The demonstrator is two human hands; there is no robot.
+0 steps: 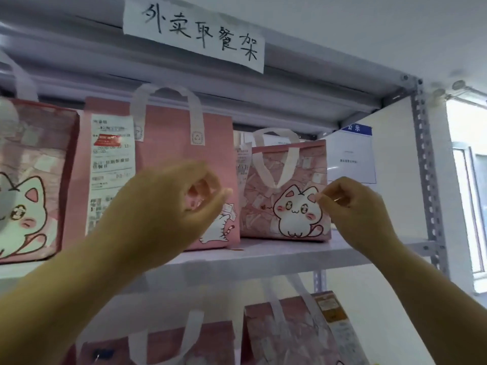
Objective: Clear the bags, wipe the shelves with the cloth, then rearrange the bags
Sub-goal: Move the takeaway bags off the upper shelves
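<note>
Big pink bag [168,143] w/ white receipt [112,164] on its front is standing upright mid-shelf, on the white shelf board [290,252]. L hand [168,201] is hovering in front of its lower-right part, fingers curled, thumb and fingertips closing into a ring w/ nothing inside; hand is blurring.

Just right of big pink bag, small cat bag [287,196] is standing on same board, one handle drooping over its front. R hand [353,206] is hovering at that bag's right edge, fingertips bunching into a pinch. Can't tell if it's gripping anything or touching the bag.

Left of big pink bag: third cat-print bag [31,180], partly out of frame. Above it: handwritten paper sign [195,32] hanging on upper shelf edge. Below it: two more pink bags [284,333] sitting on next shelf. Far right of it: perforated metal post [427,167] and wall notice [353,154] w/ blue header.
</note>
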